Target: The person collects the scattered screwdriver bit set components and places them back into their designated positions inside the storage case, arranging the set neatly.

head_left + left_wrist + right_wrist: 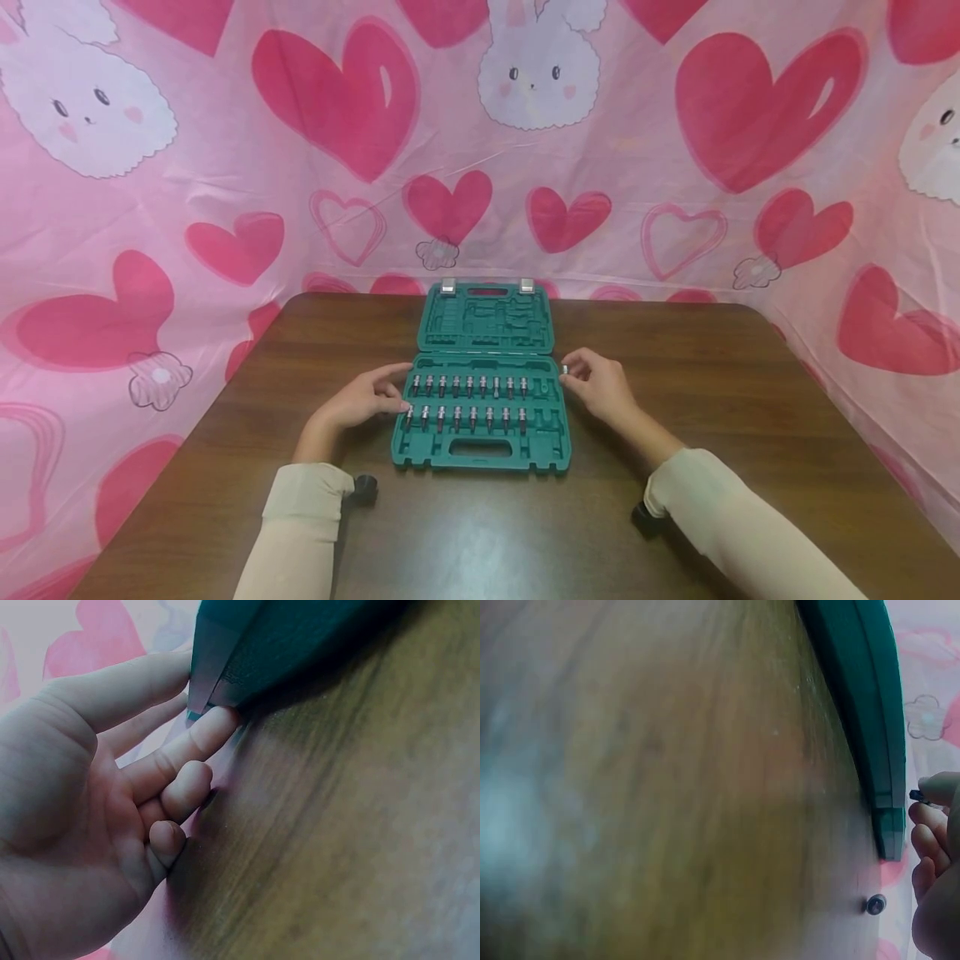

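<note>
A green plastic case [481, 442] lies unfolded on the table, two rows of silver bit sockets [470, 386] standing in its near half. My left hand [362, 398] touches the case's left side with its fingertips; in the left wrist view the thumb [127, 686] reaches the case wall, fingers spread below it. Just off the right side, my right hand [600, 385] pinches a small bit socket [565, 369] between thumb and fingertips. Its dark tip [917, 796] pokes out in the right wrist view, and the fingers cover most of the rest.
Slots [543, 418] at the right end of both rows hold no socket. The lid [486, 317] stands open at the back with two metal latches [527, 286]. A small round metal piece [876, 904] is on the wooden table [480, 542] beyond the case. Heart-printed cloth [360, 242] surrounds the table.
</note>
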Motion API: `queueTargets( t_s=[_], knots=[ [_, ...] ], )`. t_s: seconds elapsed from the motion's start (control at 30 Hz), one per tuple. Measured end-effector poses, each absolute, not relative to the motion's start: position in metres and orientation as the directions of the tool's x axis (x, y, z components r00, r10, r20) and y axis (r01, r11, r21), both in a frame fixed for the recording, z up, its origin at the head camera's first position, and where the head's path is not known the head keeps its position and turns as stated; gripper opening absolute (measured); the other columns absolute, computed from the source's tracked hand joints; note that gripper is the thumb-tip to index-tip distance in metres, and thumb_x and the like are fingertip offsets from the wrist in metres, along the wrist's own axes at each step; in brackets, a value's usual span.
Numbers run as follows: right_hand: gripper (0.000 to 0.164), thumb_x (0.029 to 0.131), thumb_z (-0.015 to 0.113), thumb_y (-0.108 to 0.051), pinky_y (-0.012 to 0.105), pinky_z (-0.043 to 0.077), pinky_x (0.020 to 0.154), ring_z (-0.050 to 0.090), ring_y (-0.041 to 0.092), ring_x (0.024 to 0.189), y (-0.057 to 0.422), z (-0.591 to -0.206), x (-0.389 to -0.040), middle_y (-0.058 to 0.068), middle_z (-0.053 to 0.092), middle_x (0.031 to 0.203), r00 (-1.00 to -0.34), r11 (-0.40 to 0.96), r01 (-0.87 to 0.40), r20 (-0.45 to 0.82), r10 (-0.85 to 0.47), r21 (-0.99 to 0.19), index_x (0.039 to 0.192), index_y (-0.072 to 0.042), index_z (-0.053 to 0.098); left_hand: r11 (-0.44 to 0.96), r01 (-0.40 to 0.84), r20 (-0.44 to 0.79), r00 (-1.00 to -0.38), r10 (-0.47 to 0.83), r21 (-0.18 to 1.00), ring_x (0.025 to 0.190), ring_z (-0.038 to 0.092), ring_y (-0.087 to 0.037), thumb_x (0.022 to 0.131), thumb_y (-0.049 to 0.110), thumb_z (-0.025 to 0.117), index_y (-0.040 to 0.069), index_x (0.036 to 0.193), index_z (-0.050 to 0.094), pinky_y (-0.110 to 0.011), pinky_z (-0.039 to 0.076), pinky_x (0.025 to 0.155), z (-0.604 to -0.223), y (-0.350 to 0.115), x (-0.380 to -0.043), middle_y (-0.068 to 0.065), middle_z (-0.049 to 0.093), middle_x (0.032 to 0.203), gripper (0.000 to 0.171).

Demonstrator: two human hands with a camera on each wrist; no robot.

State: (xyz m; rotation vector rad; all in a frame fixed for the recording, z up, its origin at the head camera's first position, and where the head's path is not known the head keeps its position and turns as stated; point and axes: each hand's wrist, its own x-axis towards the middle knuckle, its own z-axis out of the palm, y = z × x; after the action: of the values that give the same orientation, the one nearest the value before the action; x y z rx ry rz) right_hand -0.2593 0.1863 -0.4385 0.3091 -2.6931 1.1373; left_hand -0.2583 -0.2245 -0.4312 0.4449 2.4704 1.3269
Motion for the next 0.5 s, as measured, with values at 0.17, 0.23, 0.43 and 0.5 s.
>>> queueTargets(
  t_s=[0.17, 0.23, 0.43, 0.5],
  knots=[
    [0.02, 0.086, 0.075, -0.016, 0.035, 0.052, 0.069, 0.058, 0.021, 0.077, 0.18, -0.438, -0.26, 0.001, 0.065, 0.084, -0.966, 0.673, -0.248, 0.23, -0.118, -0.697, 0.103, -0.01, 0.066, 0.52, 0.127, -0.118, -0.904, 0.412, 0.845, 0.087, 0.06, -0.031, 0.089, 0.016, 0.07, 0.005, 0.15, 0.035, -0.045, 0.049, 0.082, -0.426, -0.223, -0.255, -0.011, 0.066, 0.09, 0.071],
    [0.02, 0.086, 0.075, -0.016, 0.035, 0.052, 0.069, 0.059, 0.021, 0.077, 0.178, -0.437, -0.26, 0.001, 0.066, 0.084, -0.967, 0.669, -0.247, 0.227, -0.118, -0.701, 0.104, -0.009, 0.066, 0.515, 0.124, -0.122, -0.901, 0.417, 0.848, 0.088, 0.06, -0.033, 0.089, 0.014, 0.07, 0.002, 0.149, 0.035, -0.047, 0.048, 0.083, -0.419, -0.22, -0.252, -0.013, 0.066, 0.09, 0.07],
    [0.02, 0.086, 0.076, -0.016, 0.035, 0.052, 0.07, 0.058, 0.021, 0.077, 0.171, -0.437, -0.261, 0.001, 0.066, 0.085, -0.971, 0.655, -0.229, 0.214, -0.105, -0.72, 0.103, -0.01, 0.067, 0.516, 0.126, -0.127, -0.896, 0.426, 0.847, 0.088, 0.06, -0.034, 0.089, 0.012, 0.069, -0.001, 0.147, 0.037, -0.047, 0.048, 0.084, -0.399, -0.214, -0.24, -0.014, 0.066, 0.09, 0.068],
    [0.02, 0.086, 0.076, -0.017, 0.035, 0.051, 0.07, 0.059, 0.021, 0.077, 0.169, -0.438, -0.261, 0.001, 0.066, 0.085, -0.972, 0.651, -0.227, 0.208, -0.108, -0.725, 0.102, -0.011, 0.067, 0.516, 0.125, -0.127, -0.896, 0.426, 0.848, 0.089, 0.06, -0.035, 0.089, 0.012, 0.069, -0.001, 0.147, 0.037, -0.047, 0.048, 0.084, -0.397, -0.213, -0.238, -0.014, 0.066, 0.09, 0.067]
  ],
)
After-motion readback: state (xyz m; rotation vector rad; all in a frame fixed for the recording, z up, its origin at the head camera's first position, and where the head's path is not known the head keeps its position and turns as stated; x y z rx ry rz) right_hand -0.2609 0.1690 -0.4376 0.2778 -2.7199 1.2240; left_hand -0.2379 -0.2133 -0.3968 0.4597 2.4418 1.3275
